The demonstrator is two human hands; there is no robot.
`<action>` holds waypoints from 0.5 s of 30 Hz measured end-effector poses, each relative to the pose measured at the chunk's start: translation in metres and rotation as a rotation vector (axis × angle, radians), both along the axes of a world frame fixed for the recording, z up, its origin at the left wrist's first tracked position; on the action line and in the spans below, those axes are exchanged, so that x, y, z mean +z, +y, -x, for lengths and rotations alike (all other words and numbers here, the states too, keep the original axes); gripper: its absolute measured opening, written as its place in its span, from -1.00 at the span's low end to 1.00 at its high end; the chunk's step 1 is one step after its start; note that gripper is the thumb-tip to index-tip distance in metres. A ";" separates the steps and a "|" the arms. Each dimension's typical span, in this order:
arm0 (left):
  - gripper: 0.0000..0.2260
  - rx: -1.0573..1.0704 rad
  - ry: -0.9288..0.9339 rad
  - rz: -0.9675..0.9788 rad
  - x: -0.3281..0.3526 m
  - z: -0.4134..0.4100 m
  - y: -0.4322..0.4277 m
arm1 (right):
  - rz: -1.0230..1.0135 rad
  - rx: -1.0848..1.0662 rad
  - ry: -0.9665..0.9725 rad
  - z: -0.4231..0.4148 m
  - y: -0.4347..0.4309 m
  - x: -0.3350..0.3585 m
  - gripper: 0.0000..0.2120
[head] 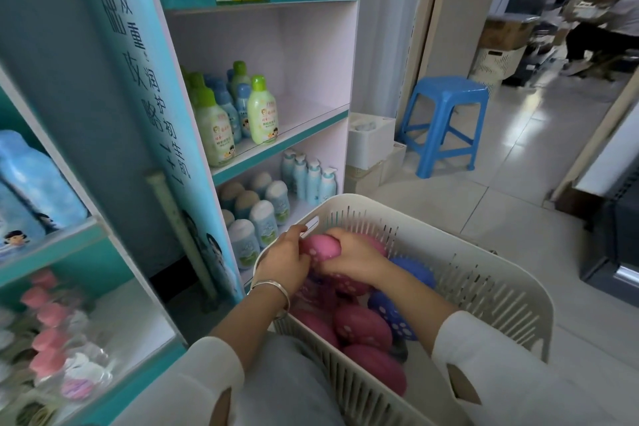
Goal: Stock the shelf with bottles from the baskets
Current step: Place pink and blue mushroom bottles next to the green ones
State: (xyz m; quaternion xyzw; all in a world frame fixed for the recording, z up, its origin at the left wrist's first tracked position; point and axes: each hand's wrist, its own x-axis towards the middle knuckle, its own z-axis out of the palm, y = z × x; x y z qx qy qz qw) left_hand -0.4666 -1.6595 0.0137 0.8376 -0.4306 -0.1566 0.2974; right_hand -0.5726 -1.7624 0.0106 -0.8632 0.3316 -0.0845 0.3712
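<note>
Both my hands are down in the basket (484,273), closed round one pink bottle (321,247). My left hand (283,261) curls on its left end and my right hand (352,258) wraps over it from the right. The bottle sits just above the heap at the basket's near-left corner. Its long axis seems to run roughly crosswise between my palms, though my fingers hide most of it.

The shelf (276,145) stands up and to the left of my hands, so my left hand is the nearer one. I judge the lift must go up and leftward over the rim.

Under my hands the basket holds more pink bottles (361,325) and a few blue ones (415,271), all lying on their sides. The middle shelf has green-capped bottles (262,111) at its left with bare board to their right, and the one below carries white bottles (264,221).
</note>
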 end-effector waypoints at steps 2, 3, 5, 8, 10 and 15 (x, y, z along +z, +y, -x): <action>-0.53 -0.010 0.009 0.012 0.002 0.001 0.001 | -0.169 -0.071 -0.149 0.002 -0.002 0.006 -0.52; -0.50 -0.025 0.013 0.019 0.003 0.002 0.002 | -0.283 -0.108 -0.244 0.004 -0.002 0.008 -0.54; -0.43 -0.070 0.012 0.022 0.005 0.003 0.004 | -0.472 -0.178 -0.399 0.007 -0.002 0.012 -0.57; -0.33 -0.088 0.046 0.001 0.006 0.001 0.003 | -0.650 -0.238 -0.536 0.011 -0.005 0.016 -0.64; -0.30 -0.113 0.123 0.023 0.005 0.000 0.001 | -0.764 -0.243 -0.625 0.009 -0.006 0.020 -0.74; -0.33 -0.193 0.237 0.097 0.008 0.001 0.001 | -0.798 -0.192 -0.684 0.004 -0.007 0.023 -0.76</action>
